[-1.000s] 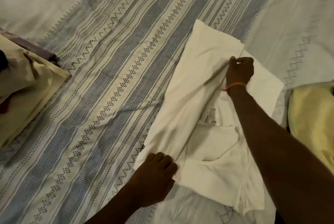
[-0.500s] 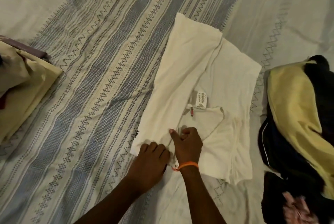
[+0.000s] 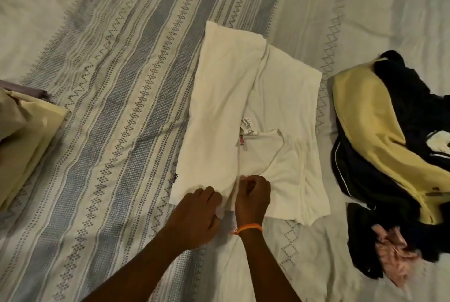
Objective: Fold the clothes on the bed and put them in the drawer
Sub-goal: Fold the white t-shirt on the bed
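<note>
A white T-shirt (image 3: 255, 119) lies flat on the striped bedspread (image 3: 109, 106) at the centre of the frame, neckline toward the lower edge, care label (image 3: 247, 126) showing just above the collar. Its left side is already folded inward as a long panel running from the upper centre down to the lower centre; the right side, with its sleeve, is still spread open.

Both hands sit at the lower edge of the shirt, close together. The left hand (image 3: 197, 214) has its fingers curled onto the near corner of the folded panel and appears to grip the cloth there. The right hand (image 3: 253, 194), with an orange wristband (image 3: 249, 228), has its fingers curled and pinches the fabric at the inner edge of the panel, just below the collar.

Step in hand, as judged: squaring and securing the first lengthwise fold at the shoulder end.

The next move likely calls for taking the open right side and laying it over toward the centre to match the left panel, then folding the length in half. Keep the first fold pinned, since thin knit slips easily.

A heap of unfolded clothes (image 3: 389, 143), yellow, black and pink, waits at the right of the frame. A pale yellow stack (image 3: 26, 136) sits at the left edge. No drawer is in view.
</note>
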The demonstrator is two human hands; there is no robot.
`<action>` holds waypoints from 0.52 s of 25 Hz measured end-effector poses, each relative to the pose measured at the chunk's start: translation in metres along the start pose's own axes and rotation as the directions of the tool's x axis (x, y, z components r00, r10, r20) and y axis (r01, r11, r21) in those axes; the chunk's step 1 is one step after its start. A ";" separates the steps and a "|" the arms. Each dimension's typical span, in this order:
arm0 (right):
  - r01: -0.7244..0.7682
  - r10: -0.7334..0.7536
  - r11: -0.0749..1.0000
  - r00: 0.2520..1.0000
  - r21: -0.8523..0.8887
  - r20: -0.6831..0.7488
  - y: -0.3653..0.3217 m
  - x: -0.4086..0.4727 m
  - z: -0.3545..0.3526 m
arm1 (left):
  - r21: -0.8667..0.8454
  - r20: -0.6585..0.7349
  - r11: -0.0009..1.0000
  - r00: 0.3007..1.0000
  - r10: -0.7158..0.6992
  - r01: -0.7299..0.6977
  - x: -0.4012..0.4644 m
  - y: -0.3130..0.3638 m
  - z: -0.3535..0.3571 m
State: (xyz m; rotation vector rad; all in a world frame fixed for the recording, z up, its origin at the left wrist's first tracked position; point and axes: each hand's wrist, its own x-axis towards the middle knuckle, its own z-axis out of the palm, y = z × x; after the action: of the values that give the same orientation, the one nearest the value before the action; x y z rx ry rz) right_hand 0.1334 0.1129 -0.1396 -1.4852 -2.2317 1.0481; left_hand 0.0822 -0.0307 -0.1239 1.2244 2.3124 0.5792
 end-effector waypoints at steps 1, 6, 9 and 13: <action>-0.002 0.002 1.000 0.999 -0.002 -0.050 0.004 0.008 -0.008 | 0.001 -0.030 1.000 1.000 -0.007 0.007 0.010 0.001 -0.003; -0.175 0.096 0.952 0.950 -0.251 -0.299 0.057 0.046 -0.067 | 0.070 -0.025 0.997 0.999 0.026 -0.024 0.076 0.020 0.007; -0.285 0.220 0.911 0.948 -0.299 -0.232 0.092 0.057 -0.097 | 0.124 0.082 0.992 0.996 -0.017 0.007 0.096 0.042 0.025; -0.470 0.453 0.874 0.880 -0.126 -0.143 0.098 0.069 -0.118 | 0.061 0.040 0.993 0.993 -0.108 0.105 0.099 0.043 0.035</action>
State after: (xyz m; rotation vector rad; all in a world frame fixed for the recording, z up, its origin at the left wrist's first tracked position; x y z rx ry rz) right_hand 0.2380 0.2441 -0.1357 -2.1654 -1.9640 0.8924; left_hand 0.0804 0.0805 -0.1476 1.1199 2.3571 0.4461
